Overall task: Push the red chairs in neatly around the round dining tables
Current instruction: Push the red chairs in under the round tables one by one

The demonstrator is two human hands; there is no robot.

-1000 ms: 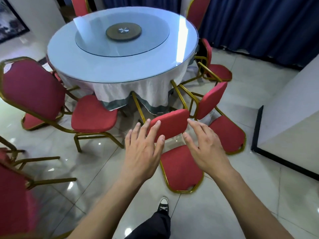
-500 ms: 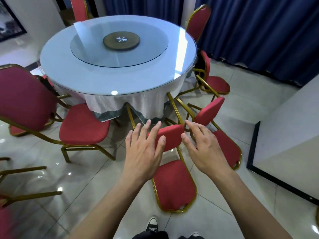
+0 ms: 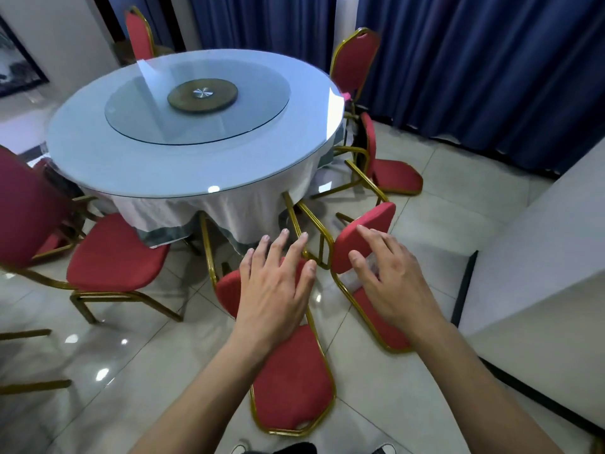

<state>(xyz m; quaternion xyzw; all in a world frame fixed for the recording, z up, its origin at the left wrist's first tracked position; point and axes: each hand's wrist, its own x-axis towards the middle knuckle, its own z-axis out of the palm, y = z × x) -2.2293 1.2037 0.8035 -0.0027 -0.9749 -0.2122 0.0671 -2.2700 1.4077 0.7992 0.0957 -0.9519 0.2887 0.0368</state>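
Note:
A round table [image 3: 183,173] with a white cloth and a glass turntable stands ahead. Two red chairs with gold frames lie tipped over on the floor in front of it, legs pointing toward the table. My left hand [image 3: 275,290] is spread flat over the backrest of the nearer tipped chair [image 3: 294,388]. My right hand [image 3: 389,280] hovers open over the backrest of the second tipped chair [image 3: 366,231], fingers relaxed. Whether either palm touches the fabric is unclear.
An upright red chair [image 3: 114,253] stands left, turned away from the table. A third tipped chair [image 3: 393,178] lies at the right; two upright chairs [image 3: 353,57] stand behind. Dark blue curtains [image 3: 474,77] and a white partition [image 3: 540,257] close the right. Gold chair legs [image 3: 29,335] jut in bottom left.
I have stepped closer to the table. My right hand has shifted right, from the nearer chair's backrest to the second chair's backrest. My left hand stays over the nearer chair.

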